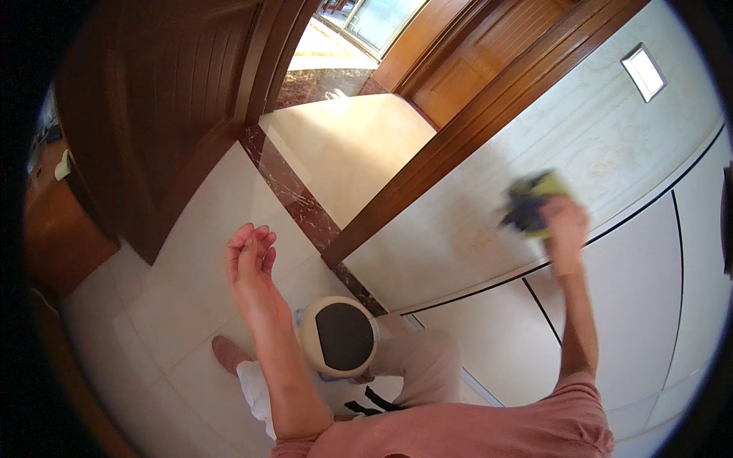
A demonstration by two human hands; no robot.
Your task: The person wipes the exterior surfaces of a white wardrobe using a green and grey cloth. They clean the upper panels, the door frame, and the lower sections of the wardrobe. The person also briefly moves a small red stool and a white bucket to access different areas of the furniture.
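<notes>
My right hand [565, 229] is stretched out to the right, closed round a crumpled yellow-green and dark grey cloth [527, 206]. Motion smears both, so the cloth's edges are hard to make out. It is at the pale patterned wall [458, 210]; whether it presses on the surface I cannot tell. My left hand [253, 263] hovers over the floor in front of me, with loosely bent fingers and nothing in them. Below and right of it stands a round cream bin [309, 336] with a dark lid [343, 336], close to my legs.
An open dark wooden door [160, 99] stands at the left, beside a brown wooden cabinet [72, 229]. The wooden door frame [473, 114] borders a sunlit passage. White panels [626, 298] with black seams lie at the right, and a wall switch [644, 72] sits above.
</notes>
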